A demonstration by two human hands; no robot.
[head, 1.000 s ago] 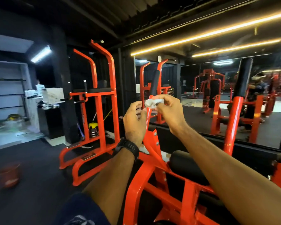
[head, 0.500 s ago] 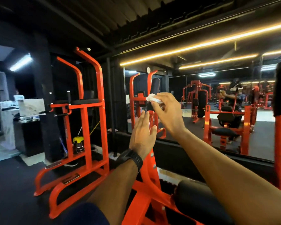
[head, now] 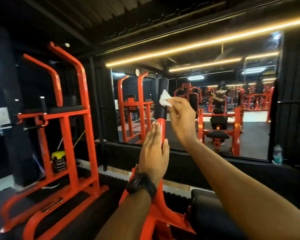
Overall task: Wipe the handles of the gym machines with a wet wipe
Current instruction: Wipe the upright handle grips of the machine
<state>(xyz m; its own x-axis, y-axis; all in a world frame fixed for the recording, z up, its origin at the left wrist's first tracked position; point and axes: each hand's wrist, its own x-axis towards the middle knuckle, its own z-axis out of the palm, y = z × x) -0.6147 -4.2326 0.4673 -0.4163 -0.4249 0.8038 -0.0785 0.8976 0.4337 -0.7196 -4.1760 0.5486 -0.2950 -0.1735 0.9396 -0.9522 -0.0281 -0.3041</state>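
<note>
An orange upright bar [head: 161,132] rises in front of me and ends in a black foam handle [head: 161,97]. My right hand [head: 182,118] pinches a crumpled white wet wipe [head: 164,100] and presses it against the right side of the black handle. My left hand [head: 153,153], with a black watch on its wrist, lies with straight fingers against the orange bar just below the handle, thumb on the bar's right side.
A tall orange dip station [head: 64,122] stands to the left on the dark floor, a yellow-capped jar [head: 59,161] on its lower frame. A wide wall mirror [head: 232,110] ahead reflects more orange machines. A black seat pad [head: 208,210] sits at lower right.
The view has turned left and drawn closer to the handle. My right hand has carried the wipe onto the black grip. My left hand has straightened along the orange bar.
</note>
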